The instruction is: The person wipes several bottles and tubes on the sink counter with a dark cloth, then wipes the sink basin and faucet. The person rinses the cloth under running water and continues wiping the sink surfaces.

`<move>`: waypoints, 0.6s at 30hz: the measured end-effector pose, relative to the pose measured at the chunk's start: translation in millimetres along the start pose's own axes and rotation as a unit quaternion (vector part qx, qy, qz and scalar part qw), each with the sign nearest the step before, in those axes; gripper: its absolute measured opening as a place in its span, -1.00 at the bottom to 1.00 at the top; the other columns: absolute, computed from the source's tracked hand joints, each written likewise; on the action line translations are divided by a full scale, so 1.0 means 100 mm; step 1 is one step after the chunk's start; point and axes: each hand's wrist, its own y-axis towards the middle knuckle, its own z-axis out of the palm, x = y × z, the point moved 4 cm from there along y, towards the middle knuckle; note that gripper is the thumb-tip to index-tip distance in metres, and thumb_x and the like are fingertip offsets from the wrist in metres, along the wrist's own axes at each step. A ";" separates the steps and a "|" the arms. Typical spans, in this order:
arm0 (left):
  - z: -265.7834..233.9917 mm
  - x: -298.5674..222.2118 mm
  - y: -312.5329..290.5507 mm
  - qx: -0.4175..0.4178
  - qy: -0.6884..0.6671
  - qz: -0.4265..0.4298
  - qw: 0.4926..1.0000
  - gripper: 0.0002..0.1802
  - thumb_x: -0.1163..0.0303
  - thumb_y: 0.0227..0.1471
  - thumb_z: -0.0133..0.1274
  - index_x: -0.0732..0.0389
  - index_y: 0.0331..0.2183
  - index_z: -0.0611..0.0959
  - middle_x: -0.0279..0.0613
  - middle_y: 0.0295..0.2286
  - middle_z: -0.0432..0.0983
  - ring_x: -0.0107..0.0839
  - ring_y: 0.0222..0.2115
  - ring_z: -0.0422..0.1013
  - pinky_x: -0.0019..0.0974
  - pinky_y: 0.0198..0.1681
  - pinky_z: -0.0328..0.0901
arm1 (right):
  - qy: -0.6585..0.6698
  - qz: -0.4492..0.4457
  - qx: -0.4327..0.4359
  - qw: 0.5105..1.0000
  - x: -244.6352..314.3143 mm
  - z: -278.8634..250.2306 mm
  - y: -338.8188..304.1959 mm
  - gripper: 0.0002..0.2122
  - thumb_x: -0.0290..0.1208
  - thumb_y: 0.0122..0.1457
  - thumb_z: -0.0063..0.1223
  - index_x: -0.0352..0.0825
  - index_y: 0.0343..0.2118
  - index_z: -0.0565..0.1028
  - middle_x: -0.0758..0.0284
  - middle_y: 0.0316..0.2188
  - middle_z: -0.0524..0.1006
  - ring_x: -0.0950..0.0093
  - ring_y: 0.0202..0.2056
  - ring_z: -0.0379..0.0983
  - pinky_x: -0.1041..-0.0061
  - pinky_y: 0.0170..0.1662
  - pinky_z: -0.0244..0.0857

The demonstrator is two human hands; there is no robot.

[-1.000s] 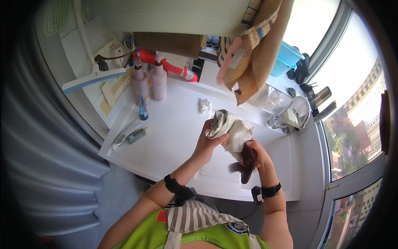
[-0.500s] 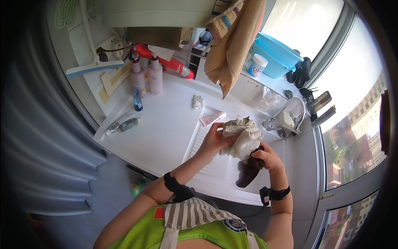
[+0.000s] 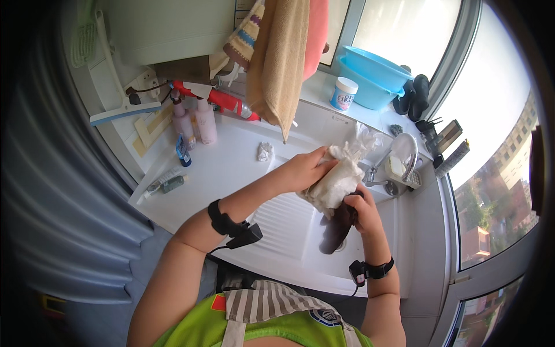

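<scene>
Over the white sink (image 3: 370, 243), my left hand (image 3: 306, 170) is closed on the upper left part of a crumpled off-white cloth (image 3: 335, 188). My right hand (image 3: 363, 209) grips a long, dark brown thing with a rounded end (image 3: 336, 234) just below the cloth. The dark thing hangs down to the left over the basin, its upper end hidden by cloth and fingers; its kind is unclear. The cloth touches or overlaps its top. Ribs of a built-in washboard (image 3: 280, 222) lie below my left forearm.
A faucet (image 3: 373, 179) and soap dish (image 3: 399, 168) stand right of the cloth. Towels (image 3: 280, 63) hang ahead. Blue basins (image 3: 376, 75) and a white tub (image 3: 344, 93) sit on the ledge. Pump bottles (image 3: 205, 121) and a small crumpled white piece (image 3: 265, 151) are on the counter.
My left hand has shifted up along the cloth, its forearm reaching farther across the washboard. The cloth looks more stretched out. My right hand still grips the dark thing. The view has shifted slightly.
</scene>
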 end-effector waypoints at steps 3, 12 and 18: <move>0.00 -0.13 0.11 0.015 -0.218 -0.072 0.973 -0.07 -0.03 0.06 0.12 0.16 0.25 0.03 -0.12 -0.11 0.45 -0.28 -0.11 0.41 -0.24 -0.05 0.28 | 0.166 -0.135 -0.041 0.976 0.18 -0.10 0.16 -0.64 -0.48 0.05 -0.10 -0.42 -0.05 0.36 0.28 -0.26 0.49 0.48 -0.23 0.47 0.51 -0.17 0.39; 0.19 -0.19 1.08 -0.067 -0.177 0.044 0.981 -0.19 0.18 -0.19 0.37 0.34 0.00 0.33 -0.14 -0.19 0.45 -0.45 -0.23 0.46 -0.39 -0.28 0.43 | 0.038 -0.200 -0.098 0.974 0.43 -0.52 0.50 -0.58 -0.51 0.14 0.03 -0.39 0.08 0.26 0.21 -0.02 0.39 0.52 -0.16 0.44 0.55 -0.11 0.34; -0.39 -0.13 2.22 -0.082 -0.104 -0.073 0.989 -0.42 0.15 -0.17 0.33 0.29 -0.16 0.54 -0.17 -0.33 0.56 -0.42 -0.37 0.52 -0.38 -0.38 0.46 | -0.086 -0.138 -0.065 0.985 0.29 -0.93 0.38 -0.37 -0.60 0.06 0.04 -0.26 0.25 0.15 0.23 0.19 0.27 0.69 -0.31 0.40 0.69 -0.21 0.29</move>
